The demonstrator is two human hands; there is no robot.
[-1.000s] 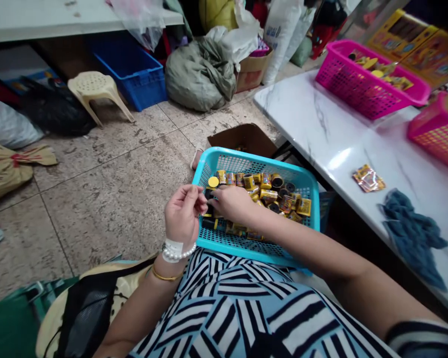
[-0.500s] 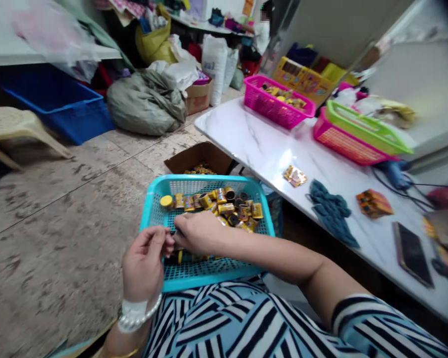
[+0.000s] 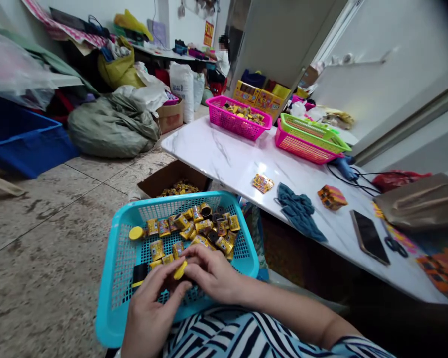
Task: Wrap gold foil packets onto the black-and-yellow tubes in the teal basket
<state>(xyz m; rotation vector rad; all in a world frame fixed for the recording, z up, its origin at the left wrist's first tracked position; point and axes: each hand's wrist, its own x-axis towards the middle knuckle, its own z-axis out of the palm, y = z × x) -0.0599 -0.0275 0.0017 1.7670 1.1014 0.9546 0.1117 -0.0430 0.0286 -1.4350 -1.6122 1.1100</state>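
Note:
Over the near side of a blue plastic basket (image 3: 110, 278) on my lap, my two hands meet at a small yellow cap (image 3: 180, 270). My left hand (image 3: 151, 308) curls its thumb and fingers round it from the left. From the right, my right hand (image 3: 216, 276) pinches at it with thumb and fingers. Whatever lies beneath the cap is hidden by my fingers. Inside the basket are several small yellow-labelled canisters (image 3: 203, 226), many on their sides. A yellow-capped one (image 3: 136, 232) stands at the left, and a black canister (image 3: 139, 273) lies near my left hand.
A cardboard box (image 3: 153, 184) of similar pieces stands beyond the basket. The marble-patterned table (image 3: 224, 161) to the right bears pink baskets (image 3: 239, 127), labels (image 3: 263, 183), a blue cloth (image 3: 298, 209), a phone (image 3: 369, 236) and scissors (image 3: 395, 246). A person (image 3: 223, 62) sits far back.
My view has swung right. My right hand has drawn back from among the canisters at the left of the basket, and both hands now meet nearer to me around the yellow cap.

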